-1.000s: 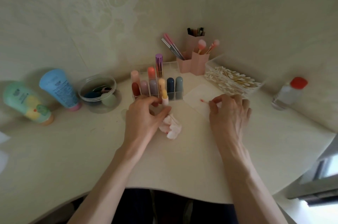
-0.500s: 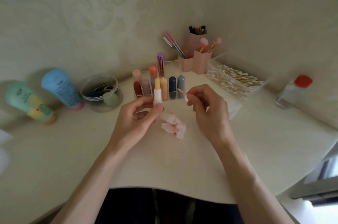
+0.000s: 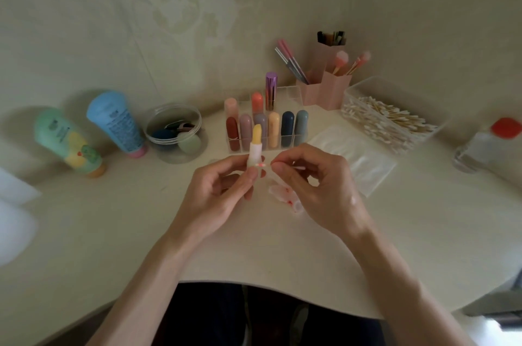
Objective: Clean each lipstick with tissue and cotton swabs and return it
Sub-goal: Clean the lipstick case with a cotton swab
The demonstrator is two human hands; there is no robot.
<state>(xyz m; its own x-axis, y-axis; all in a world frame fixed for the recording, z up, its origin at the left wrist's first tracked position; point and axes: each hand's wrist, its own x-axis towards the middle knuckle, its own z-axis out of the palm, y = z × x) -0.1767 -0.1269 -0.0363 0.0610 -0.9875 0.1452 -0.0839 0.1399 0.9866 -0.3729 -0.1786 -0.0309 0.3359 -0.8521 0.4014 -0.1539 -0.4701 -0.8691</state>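
The table (image 3: 113, 232) is stretching wide on my left, its curved near edge passing under both forearms. My left hand (image 3: 220, 193) is gripping and my right hand (image 3: 319, 190) is pinching, both raised just in front of the lipstick rack (image 3: 286, 141). The stained tissue (image 3: 284, 193) is lying under my right fingers. The yellow lipstick (image 3: 255, 145) is standing upright in my left grip; the cotton swab (image 3: 262, 165), pinched in my right, is touching its tube with a pink tip.

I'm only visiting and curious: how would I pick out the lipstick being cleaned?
Find the clear organiser of capped lipsticks mid-table, near the wall. Just in front, the left hand holds one lipstick upright while the right hand holds a cotton swab against its tube. It alone is uncapped, showing a pale yellow stick.
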